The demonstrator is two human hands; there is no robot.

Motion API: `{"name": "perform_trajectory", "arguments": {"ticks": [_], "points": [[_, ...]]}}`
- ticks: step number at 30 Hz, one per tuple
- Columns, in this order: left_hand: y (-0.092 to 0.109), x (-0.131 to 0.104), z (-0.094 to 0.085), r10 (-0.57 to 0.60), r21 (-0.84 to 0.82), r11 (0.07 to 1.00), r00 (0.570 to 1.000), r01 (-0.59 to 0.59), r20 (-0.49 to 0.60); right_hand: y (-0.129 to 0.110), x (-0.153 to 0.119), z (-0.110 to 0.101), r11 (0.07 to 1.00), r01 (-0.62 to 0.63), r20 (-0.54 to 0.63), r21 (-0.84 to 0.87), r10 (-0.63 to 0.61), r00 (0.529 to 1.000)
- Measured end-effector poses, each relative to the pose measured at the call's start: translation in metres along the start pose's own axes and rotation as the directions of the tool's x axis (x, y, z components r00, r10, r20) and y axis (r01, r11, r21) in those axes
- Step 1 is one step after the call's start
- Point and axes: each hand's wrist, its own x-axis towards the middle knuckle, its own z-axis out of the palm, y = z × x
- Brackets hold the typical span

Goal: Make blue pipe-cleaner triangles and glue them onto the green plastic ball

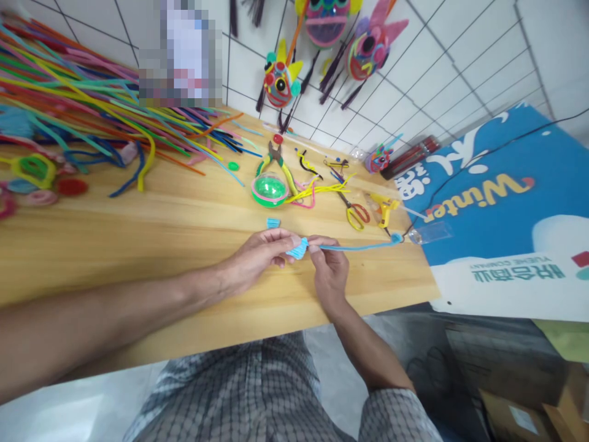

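Observation:
Between thumb and fingers, my left hand (pixel 276 242) pinches a small light-blue folded pipe cleaner piece (pixel 298 249). My right hand (pixel 329 261) is closed at that piece's right side, gripping a long blue pipe cleaner (pixel 361 248) that trails right across the wooden table. Its far end lies by a small blue coil (pixel 396 237). Just beyond my left hand rests another light-blue folded piece (pixel 273 223). Farther back sits a green half-ball with a pink rim (pixel 269 189), in front of pliers with green and yellow handles (pixel 275 161).
Many coloured pipe cleaners (pixel 92 92) are heaped at the back left. Scissors (pixel 355 212), a yellow glue gun (pixel 385 209) and a clear tube (pixel 432 233) lie to the right. Decorated ball figures (pixel 280 83) hang at the white grid wall. A blue printed board (pixel 497 190) adjoins the table's right end.

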Motion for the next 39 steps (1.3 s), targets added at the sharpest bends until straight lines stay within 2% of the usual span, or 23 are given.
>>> {"name": "perform_trajectory", "arguments": {"ticks": [5,10,13,19,26,34,39], "points": [[-0.001,0.002,-0.004,-0.022,0.048,0.999,0.999,0.021,0.025,-0.001,0.001,-0.001,1.0,-0.008,0.041,-0.006,0.008,0.999],[-0.003,0.003,-0.004,0.028,0.012,1.0,0.999,-0.029,0.028,-0.004,-0.002,0.002,0.988,-0.144,0.096,0.054,0.138,0.986],[-0.004,0.002,-0.003,0.034,-0.011,0.999,0.998,-0.034,0.044,-0.004,-0.003,0.003,0.984,-0.174,0.123,0.048,0.167,0.978],[-0.006,0.006,-0.005,0.165,0.113,0.978,0.983,-0.173,0.078,-0.001,-0.002,0.001,0.983,-0.18,0.071,-0.029,0.181,0.981],[-0.008,0.007,-0.008,0.227,0.249,0.937,0.969,-0.245,0.101,0.003,-0.004,0.001,0.985,-0.154,0.048,-0.073,0.157,0.986],[-0.013,0.003,-0.006,0.237,0.233,0.94,0.969,-0.248,0.075,0.002,-0.009,0.003,0.982,-0.088,0.07,-0.166,0.1,0.992],[-0.008,0.0,-0.003,0.241,0.293,0.92,0.966,-0.258,0.094,-0.003,-0.005,0.0,0.986,-0.139,0.087,-0.095,0.148,0.985]]}}
